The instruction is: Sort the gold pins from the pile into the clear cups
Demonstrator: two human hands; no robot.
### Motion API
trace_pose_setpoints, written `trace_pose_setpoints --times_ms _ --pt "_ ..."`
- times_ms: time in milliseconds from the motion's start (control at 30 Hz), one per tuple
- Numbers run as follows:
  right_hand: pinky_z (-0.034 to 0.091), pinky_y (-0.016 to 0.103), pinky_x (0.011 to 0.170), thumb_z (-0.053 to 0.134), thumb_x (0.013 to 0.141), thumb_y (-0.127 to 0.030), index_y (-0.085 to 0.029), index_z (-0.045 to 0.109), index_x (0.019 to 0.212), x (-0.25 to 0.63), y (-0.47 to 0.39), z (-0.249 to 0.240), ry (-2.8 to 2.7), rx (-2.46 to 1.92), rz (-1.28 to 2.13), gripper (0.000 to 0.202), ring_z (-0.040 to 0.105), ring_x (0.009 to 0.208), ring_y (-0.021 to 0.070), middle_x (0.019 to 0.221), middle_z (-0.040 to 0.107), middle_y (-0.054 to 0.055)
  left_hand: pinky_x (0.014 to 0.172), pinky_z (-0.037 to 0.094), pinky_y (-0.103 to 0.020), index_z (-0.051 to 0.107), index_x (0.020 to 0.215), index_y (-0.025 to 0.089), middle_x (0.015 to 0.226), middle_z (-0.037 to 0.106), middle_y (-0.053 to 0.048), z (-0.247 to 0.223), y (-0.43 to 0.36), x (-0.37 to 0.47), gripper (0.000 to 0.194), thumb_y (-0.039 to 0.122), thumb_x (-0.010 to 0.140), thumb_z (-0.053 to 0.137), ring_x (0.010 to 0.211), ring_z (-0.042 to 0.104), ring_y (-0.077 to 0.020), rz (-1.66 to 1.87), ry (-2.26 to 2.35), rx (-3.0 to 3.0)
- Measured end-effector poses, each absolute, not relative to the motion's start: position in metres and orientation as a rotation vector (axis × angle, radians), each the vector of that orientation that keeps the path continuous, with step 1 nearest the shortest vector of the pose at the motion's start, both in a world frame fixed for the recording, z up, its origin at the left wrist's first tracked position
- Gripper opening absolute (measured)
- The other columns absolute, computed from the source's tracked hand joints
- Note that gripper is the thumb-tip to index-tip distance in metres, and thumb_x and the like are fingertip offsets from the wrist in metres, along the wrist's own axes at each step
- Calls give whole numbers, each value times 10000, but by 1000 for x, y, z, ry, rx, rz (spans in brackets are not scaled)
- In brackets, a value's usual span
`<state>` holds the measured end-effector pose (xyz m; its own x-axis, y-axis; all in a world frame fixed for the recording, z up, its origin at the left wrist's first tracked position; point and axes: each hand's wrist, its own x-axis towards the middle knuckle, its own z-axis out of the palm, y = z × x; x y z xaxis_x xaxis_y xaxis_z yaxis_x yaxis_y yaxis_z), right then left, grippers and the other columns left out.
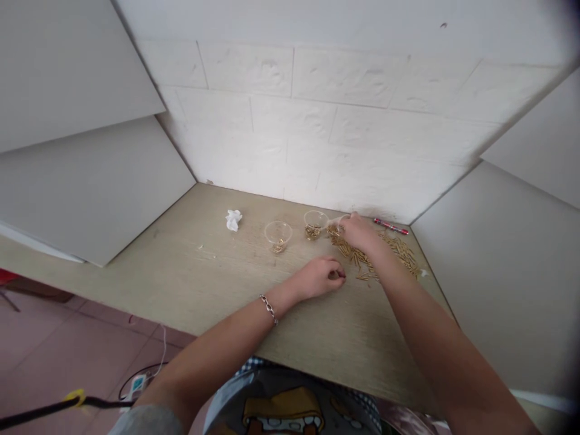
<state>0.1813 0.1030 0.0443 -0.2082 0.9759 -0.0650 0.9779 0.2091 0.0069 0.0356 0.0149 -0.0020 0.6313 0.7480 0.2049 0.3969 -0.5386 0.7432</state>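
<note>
My left hand (pixel 322 278) rests on the table with thumb and forefinger pinched together; what is between the fingertips is too small to make out. Farther back and to the right, my right hand (pixel 357 231) has its curled fingers at a small clear plastic cup (pixel 336 225) with brass-coloured bits in it. Its fingertips are partly hidden there. Beneath and beside the right forearm spreads a pile of thin brass-coloured pins (pixel 401 251). Just left of that cup stands a second clear cup (pixel 316 225) holding small brass-coloured pieces. A third cup (pixel 278 237) contains a few such pieces.
A crumpled white tissue (pixel 233 220) lies left of the cups on the wooden table (pixel 217 284). Near the back wall is a red pen-like stick (pixel 390 226). A white scrap (pixel 423 273) sits by the right-hand panel (pixel 502 272). Grey panels (pixel 99 187) border the left side.
</note>
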Motion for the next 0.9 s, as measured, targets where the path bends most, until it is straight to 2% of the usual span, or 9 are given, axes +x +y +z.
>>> trace_pose_setpoints --times_ms 267,567,700,900 --pt "424 345 737 494 783 -274 -220 692 913 176 103 53 2401 1925 -33 242 585 848 230 969 601 126 671 444 -230 647 798 137 806 610 -44 -2 15 35 140 196 751 529 690 537 -114 714 902 2132" --pt "429 336 720 523 750 -234 -153 689 921 162 124 77 2254 1890 -162 252 596 871 245 973 655 155 616 432 -226 605 801 138 735 615 -18 -2 15 36 131 219 742 520 642 532 -102 846 982 1784" --pt "422 296 705 499 757 -229 -145 687 907 161 131 86 2356 1911 -206 254 599 844 217 930 670 136 622 424 -224 559 776 135 718 594 -7 0 18 37 88 200 722 534 639 528 -90 925 935 1501" --pt "407 335 837 478 775 -247 -184 676 833 181 106 80 2777 2100 -86 216 557 932 218 1013 606 106 610 387 -205 533 735 148 659 528 37 8 25 33 97 217 689 584 586 475 -62 980 935 1279"
